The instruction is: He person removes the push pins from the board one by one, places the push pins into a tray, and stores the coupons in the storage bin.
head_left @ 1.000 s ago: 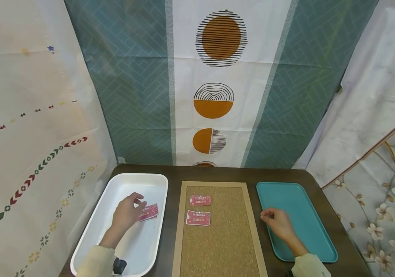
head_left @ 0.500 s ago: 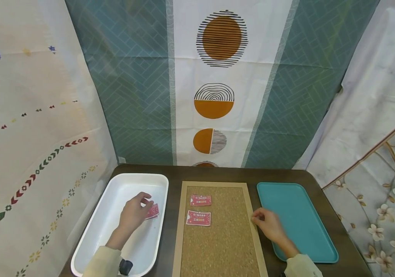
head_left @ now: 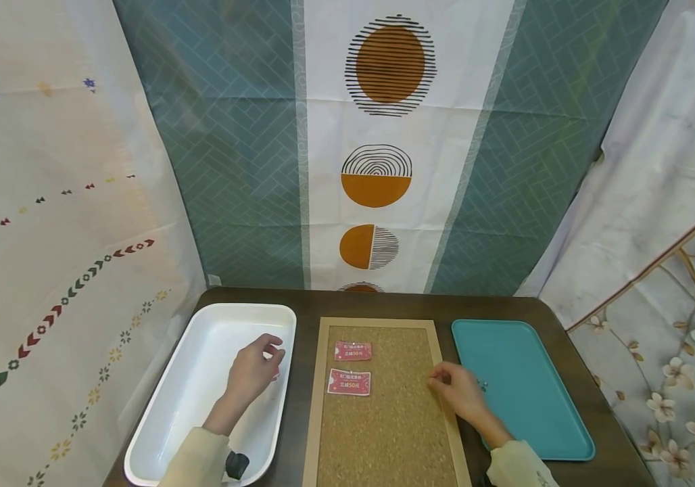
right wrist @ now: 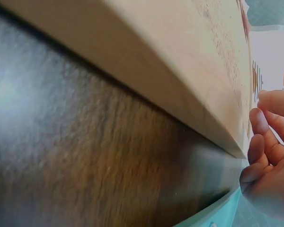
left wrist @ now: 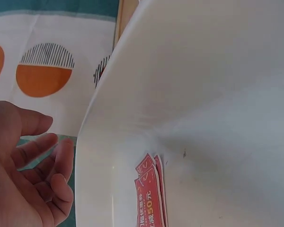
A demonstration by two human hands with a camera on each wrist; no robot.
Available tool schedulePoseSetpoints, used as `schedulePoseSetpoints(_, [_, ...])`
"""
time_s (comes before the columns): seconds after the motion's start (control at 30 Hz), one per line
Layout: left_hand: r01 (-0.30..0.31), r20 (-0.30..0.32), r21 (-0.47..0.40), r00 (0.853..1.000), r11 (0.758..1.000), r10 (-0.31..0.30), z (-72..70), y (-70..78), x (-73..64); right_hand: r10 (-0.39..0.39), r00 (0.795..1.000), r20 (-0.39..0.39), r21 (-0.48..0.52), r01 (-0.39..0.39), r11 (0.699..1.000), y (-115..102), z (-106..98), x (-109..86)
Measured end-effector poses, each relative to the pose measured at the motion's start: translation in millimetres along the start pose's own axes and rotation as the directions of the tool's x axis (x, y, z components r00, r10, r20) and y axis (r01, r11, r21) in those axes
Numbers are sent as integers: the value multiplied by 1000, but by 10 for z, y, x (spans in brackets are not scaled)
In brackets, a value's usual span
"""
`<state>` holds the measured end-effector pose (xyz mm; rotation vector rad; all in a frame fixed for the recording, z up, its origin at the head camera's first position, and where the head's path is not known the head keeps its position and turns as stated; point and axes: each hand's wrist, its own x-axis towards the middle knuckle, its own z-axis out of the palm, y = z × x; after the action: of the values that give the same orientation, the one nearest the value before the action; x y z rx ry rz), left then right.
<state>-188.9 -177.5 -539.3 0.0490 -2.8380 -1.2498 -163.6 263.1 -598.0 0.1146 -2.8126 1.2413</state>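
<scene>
Dark-brown table (head_left: 307, 308) bore a white tray (head_left: 201, 379), corkboard (head_left: 384, 433) and teal tray (head_left: 545, 399). Left hand (head_left: 253, 372), loosely curled, holding nothing, hung over the white tray; right hand (head_left: 460, 392), fingertips together, contents indeterminable, over the corkboard's right edge. Two red coupons (head_left: 349, 383) lay pinkish-faced on the corkboard, more coupons (left wrist: 149, 201) inside the white tray.

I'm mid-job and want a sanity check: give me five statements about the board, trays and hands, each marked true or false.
1. Two red coupons are on the corkboard. True.
2. The teal tray is left of the corkboard. False: the teal tray is on its right.
3. More coupons lie in the white tray. True.
4. The left hand grips a coupon. False: the left hand holds none.
5. In the head view, the right hand overlaps the corkboard's frame. True.
</scene>
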Motion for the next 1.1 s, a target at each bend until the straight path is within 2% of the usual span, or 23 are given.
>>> schedulePoseSetpoints(0.3, [-28,-28,50,999,998,29,63,76,23,-9,1000,2,-17,9,1000,-63,118,38])
schedulePoseSetpoints(0.6, [-77,-26,38,997,996,78,81,124,38,1,1000,16,31,-2,1000,-162,196,116])
schedulePoseSetpoints(0.87, [-105,-16,2,994,995,105,177,170,26,-23,1000,14,57,22,998,-271,259,130])
schedulePoseSetpoints(1.1, [-154,-26,-2,988,988,154,242,216,1,-3,999,50,69,-1,998,-402,366,200])
